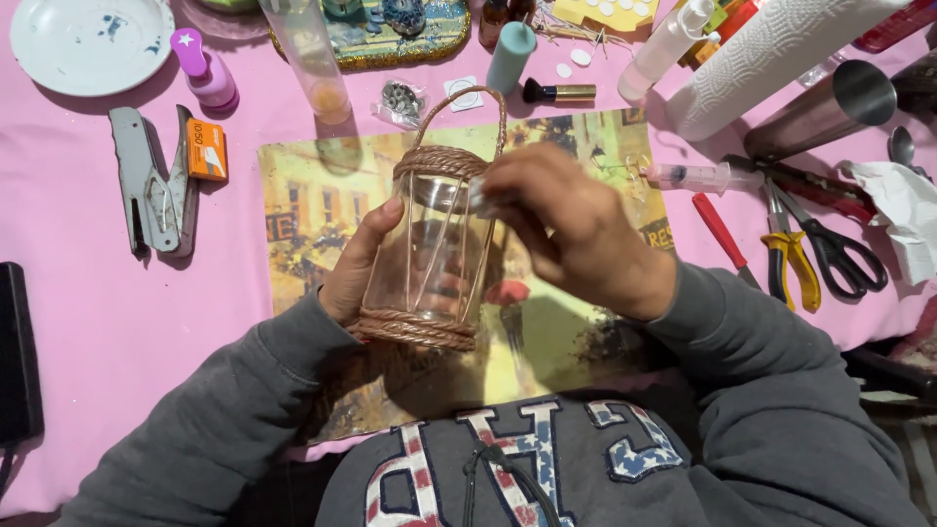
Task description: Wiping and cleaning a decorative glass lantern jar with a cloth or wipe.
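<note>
Between both hands, a clear glass jar point(429, 256) bound with brown cord is held: cupped by the left hand point(359, 265), pinched near its neck by the right hand point(576, 234). Neck, base and handle appear wrapped; side strands look sparse.

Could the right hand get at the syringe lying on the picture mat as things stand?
Probably yes, once freed. The syringe lies in the open just beyond the right hand, nothing between them. But that hand is busy at the side of the glass jar, which the left hand grips.
</note>
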